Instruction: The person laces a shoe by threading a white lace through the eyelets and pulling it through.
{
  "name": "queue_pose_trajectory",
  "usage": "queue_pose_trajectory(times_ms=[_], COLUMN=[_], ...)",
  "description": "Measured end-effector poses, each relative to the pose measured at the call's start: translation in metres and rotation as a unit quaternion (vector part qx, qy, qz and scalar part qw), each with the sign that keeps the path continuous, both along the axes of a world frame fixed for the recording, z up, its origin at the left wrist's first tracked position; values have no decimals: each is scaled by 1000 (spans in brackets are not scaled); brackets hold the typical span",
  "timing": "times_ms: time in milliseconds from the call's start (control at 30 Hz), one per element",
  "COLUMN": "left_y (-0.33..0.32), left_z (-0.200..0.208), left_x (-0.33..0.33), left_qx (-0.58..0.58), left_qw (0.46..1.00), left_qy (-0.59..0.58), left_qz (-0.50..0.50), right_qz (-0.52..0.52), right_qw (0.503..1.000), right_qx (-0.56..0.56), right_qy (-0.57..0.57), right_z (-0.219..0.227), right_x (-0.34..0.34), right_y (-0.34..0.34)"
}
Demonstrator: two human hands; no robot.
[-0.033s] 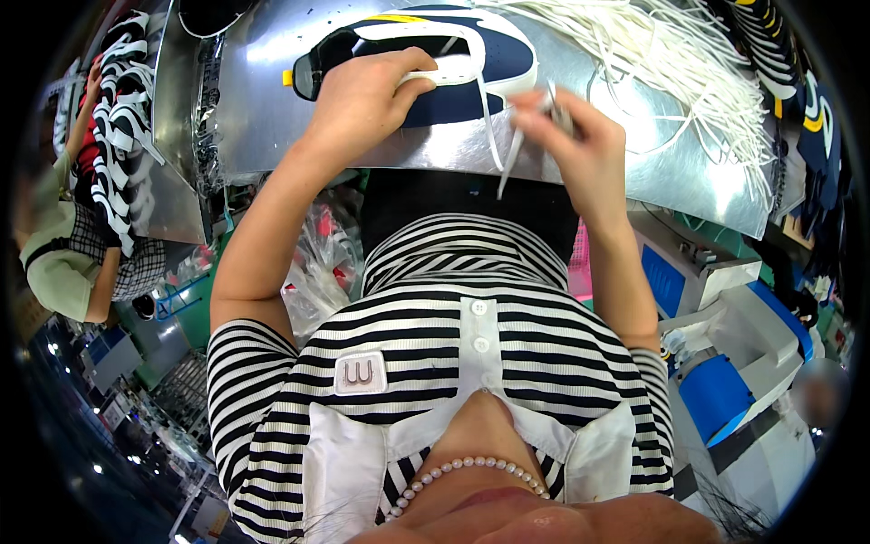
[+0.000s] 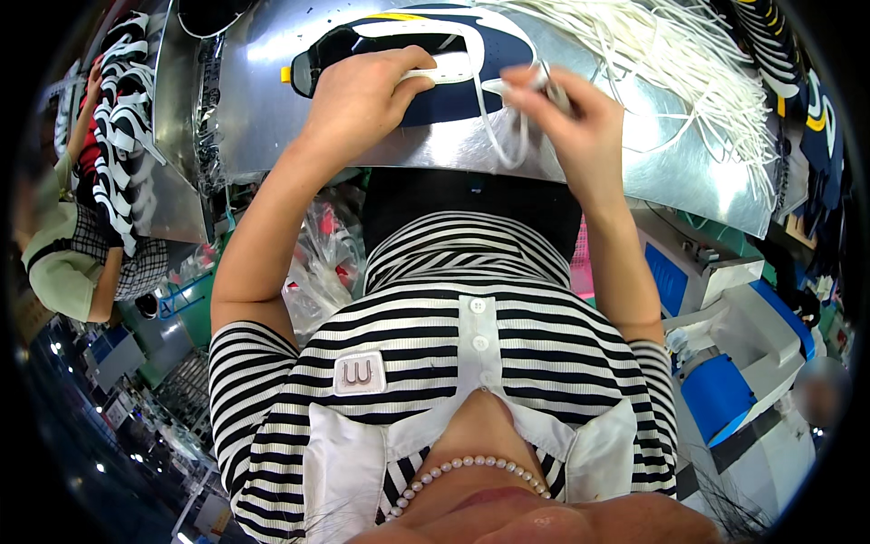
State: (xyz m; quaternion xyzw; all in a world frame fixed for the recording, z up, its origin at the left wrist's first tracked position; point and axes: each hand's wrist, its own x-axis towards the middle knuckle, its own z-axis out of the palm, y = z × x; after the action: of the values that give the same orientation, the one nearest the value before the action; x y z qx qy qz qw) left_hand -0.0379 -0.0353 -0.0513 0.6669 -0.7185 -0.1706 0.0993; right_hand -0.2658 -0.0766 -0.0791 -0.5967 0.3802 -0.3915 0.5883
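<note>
A navy and white shoe upper (image 2: 507,62) with a yellow stripe lies across the metal table. My left hand (image 2: 367,98) is closed on its white tongue (image 2: 451,69), thumb and fingers pinching the edge at the opening. A white shoelace (image 2: 480,100) runs from the upper and hangs in a loop over the table's front edge. Just right of the upper, my right hand (image 2: 580,113) is closed on the lace; motion smears its fingertips. A greyish, metallic-looking object (image 2: 559,94) also sits in that hand, its kind unclear.
Loose white laces (image 2: 671,82) lie in a big heap on the metal table (image 2: 263,118), at the right. More shoe uppers (image 2: 816,127) hang at the far right; others (image 2: 122,109) stack at the left beside another person (image 2: 68,263). A blue and white machine (image 2: 716,390) stands lower right.
My right hand has shifted slightly up, toward the upper. The lace end that dangled below it has been raised, and the lace now bends in a loop. My left hand stays put.
</note>
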Motion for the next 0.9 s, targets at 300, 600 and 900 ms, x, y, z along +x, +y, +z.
queue_pose_trajectory(times_ms=[300,600,900], left_y=[-22,-34,-39], left_z=[9,-21,-19], left_x=[-17,-11,-14], left_qx=[-30,8,17], left_qw=[999,996,995], left_qy=[-1,89,94], left_qz=[-44,19,24], right_qz=[-31,-55,49], right_qw=[998,998,986], right_qx=[22,-36,-75], right_qy=[-53,19,139], right_z=[-22,-29,-35], right_x=[58,34,13], right_y=[-55,-53,-6])
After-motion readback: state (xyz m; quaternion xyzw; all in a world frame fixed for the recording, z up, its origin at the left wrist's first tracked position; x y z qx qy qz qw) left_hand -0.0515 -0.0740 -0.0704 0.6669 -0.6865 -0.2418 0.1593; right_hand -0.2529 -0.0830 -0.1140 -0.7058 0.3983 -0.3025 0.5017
